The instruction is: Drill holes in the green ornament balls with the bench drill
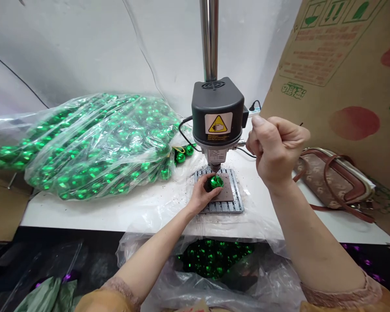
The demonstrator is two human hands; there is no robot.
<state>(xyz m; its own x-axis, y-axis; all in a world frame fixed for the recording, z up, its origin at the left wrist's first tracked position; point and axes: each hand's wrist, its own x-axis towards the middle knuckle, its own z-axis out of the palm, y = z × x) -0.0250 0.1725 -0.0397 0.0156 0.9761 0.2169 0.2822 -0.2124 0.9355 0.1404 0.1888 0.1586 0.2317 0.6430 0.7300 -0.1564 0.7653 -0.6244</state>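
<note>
A small bench drill press [217, 116] with a black head and a steel column stands on the white table [117, 212]. My left hand [202, 193] grips a shiny green ball [216, 182] on a brown pad on the press's slotted base plate [235, 203], right under the drill tip. My right hand [274, 149] is raised to the right of the press head, closed in a fist round the feed lever, which is almost hidden by my fingers.
A big clear bag of green balls [84, 143] lies on the table's left half. Another open bag of green balls [214, 258] sits below the front edge. A brown handbag [331, 180] and a tall cardboard sheet [344, 65] stand at the right.
</note>
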